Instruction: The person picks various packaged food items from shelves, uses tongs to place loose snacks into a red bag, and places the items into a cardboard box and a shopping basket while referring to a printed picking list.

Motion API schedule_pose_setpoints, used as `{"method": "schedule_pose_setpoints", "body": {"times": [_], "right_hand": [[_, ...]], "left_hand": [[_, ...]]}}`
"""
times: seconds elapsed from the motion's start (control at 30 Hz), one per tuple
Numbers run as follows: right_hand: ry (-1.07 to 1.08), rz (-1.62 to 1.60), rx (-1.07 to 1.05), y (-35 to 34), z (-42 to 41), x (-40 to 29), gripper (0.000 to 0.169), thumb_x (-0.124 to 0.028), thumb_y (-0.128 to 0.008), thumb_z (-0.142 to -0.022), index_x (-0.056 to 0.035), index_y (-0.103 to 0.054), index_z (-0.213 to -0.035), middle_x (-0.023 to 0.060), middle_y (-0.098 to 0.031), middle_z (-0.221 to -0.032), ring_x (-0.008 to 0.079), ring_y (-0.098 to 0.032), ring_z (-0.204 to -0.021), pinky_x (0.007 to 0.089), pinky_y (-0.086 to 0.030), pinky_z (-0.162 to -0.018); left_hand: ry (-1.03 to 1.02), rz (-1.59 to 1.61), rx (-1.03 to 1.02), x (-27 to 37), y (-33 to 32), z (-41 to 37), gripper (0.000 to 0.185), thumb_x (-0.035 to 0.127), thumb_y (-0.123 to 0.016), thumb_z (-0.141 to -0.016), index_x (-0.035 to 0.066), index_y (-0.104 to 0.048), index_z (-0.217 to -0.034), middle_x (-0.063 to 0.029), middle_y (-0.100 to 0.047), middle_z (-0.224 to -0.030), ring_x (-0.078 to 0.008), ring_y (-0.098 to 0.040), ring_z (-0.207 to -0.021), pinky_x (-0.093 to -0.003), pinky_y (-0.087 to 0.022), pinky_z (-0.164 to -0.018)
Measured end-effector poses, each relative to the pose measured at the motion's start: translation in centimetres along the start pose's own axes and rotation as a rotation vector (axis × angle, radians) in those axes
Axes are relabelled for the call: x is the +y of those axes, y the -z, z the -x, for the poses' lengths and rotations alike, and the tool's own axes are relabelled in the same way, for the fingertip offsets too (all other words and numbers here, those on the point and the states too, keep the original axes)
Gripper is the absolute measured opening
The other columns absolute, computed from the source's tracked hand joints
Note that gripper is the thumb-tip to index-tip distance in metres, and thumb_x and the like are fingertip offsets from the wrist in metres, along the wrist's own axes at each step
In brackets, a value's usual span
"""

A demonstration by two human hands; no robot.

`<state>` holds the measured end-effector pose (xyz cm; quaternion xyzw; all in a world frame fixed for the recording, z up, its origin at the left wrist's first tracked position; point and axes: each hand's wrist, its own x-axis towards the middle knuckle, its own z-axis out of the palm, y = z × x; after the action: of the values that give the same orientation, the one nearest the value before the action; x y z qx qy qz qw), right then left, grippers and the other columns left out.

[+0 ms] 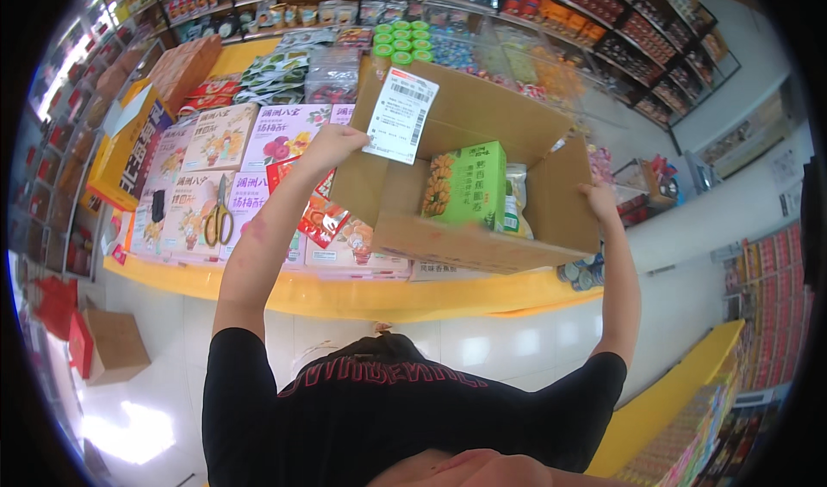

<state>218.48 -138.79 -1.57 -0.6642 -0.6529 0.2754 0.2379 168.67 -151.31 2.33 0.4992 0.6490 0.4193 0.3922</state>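
An open cardboard box (478,248) stands tilted over the product boxes on the table before me. Inside it are a green printed carton (468,186) and, beside that, a clear packet with a green and white label (515,202). My left hand (339,144) grips the box's left side, its fingers at the edge of a white printed label (402,115) on a flap. My right hand (599,199) holds the box's right wall near its upper edge. Scissors with yellowish handles (219,219) lie on the pastel boxes left of my left forearm.
Pastel product boxes (219,138), red packets (323,219), green-lidded jars (402,44) and a yellow box (123,144) crowd the yellow-covered table (323,293). Stocked shelves stand behind. A cardboard box (116,348) sits on the floor at left; a yellow-topped display (672,383) is at right.
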Motion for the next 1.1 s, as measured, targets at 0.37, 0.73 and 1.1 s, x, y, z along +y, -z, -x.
{"method": "schedule_pose_setpoints", "body": {"times": [0.37, 0.73, 1.1], "right_hand": [[0.512, -0.468, -0.608, -0.7, 9.4, -20.3, 0.041, -0.022, -0.048, -0.085, 0.0003, -0.042, -0.119, 0.0085, -0.054, -0.104, 0.0113, -0.053, -0.083, 0.023, -0.041, -0.07], [0.216, -0.916, -0.8, -3.1, 13.3, -22.8, 0.042, -0.006, -0.055, -0.079, -0.0016, -0.039, -0.117, -0.0005, -0.056, -0.074, 0.0009, -0.043, -0.059, 0.0151, -0.032, -0.048], [0.366, -0.925, -0.613, -1.0, 15.3, -20.7, 0.049, -0.001, -0.055, -0.078, 0.0, -0.03, -0.12, 0.0064, -0.058, -0.085, 0.0064, -0.054, -0.074, 0.0172, -0.041, -0.058]], "left_hand": [[-0.182, 0.348, 0.033, 8.7, -4.1, 9.8, 0.02, 0.011, -0.05, -0.081, -0.005, -0.061, -0.081, -0.007, -0.063, -0.08, -0.0086, -0.057, -0.075, -0.0205, -0.044, -0.066], [-0.207, 0.424, -0.097, 11.0, -7.1, 14.4, 0.021, 0.009, -0.05, -0.083, -0.004, -0.058, -0.097, -0.003, -0.061, -0.082, -0.0048, -0.053, -0.074, -0.0186, -0.043, -0.065], [-0.22, 0.476, -0.139, 12.5, -8.1, 15.6, 0.021, 0.007, -0.051, -0.082, -0.004, -0.057, -0.099, -0.0052, -0.061, -0.083, -0.0063, -0.055, -0.075, -0.018, -0.044, -0.066]]}}
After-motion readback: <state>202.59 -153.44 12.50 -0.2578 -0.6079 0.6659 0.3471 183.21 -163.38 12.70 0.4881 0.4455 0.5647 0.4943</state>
